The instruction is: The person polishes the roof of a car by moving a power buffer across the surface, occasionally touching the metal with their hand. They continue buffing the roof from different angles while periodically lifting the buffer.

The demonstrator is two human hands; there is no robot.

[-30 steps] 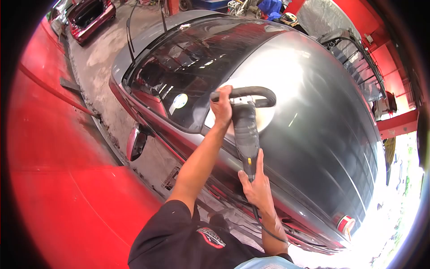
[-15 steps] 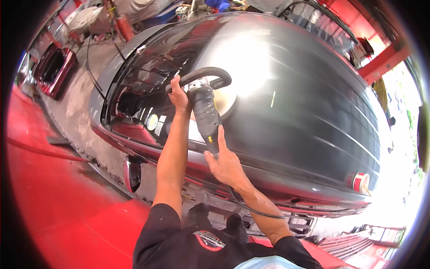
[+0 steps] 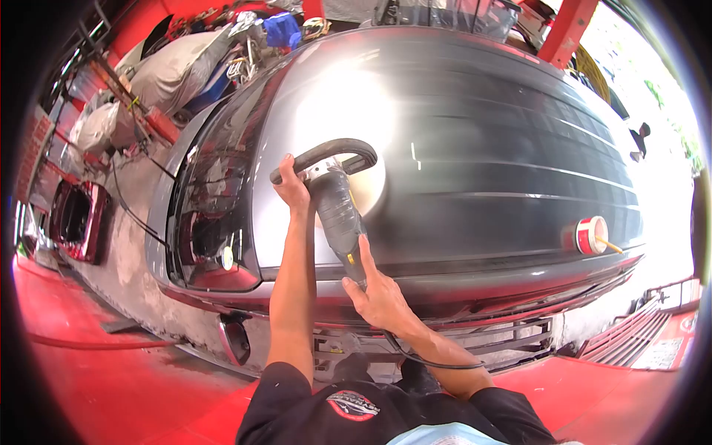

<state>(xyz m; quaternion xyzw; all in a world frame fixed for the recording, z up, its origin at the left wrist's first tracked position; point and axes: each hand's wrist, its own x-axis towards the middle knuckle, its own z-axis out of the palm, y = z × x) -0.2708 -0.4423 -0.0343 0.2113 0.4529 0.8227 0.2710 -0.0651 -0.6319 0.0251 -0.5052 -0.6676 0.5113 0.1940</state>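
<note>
A dark, worn polisher point(image 3: 337, 211) with a curved loop handle point(image 3: 330, 148) rests on the dark, glossy car roof point(image 3: 489, 163). Its pale round pad point(image 3: 374, 189) shows partly from under the body, lying against the roof near the windshield. My left hand point(image 3: 293, 191) is closed round the left end of the loop handle. Around the polisher's rear end wraps my right hand point(image 3: 380, 298), its index finger stretched along the body. The power cord point(image 3: 437, 363) runs from the tool past my right forearm.
A red-and-white tub point(image 3: 591, 236) with a yellow stick in it stands on the roof to the right. The side mirror point(image 3: 234, 337) sticks out below the windshield point(image 3: 215, 200). A bench point(image 3: 619, 337) stands at right; a red post point(image 3: 567, 33) rises behind the car.
My view has swung so the car sits lower and more level. The polisher appears slightly lower in view, with both hands keeping the same grips.
</note>
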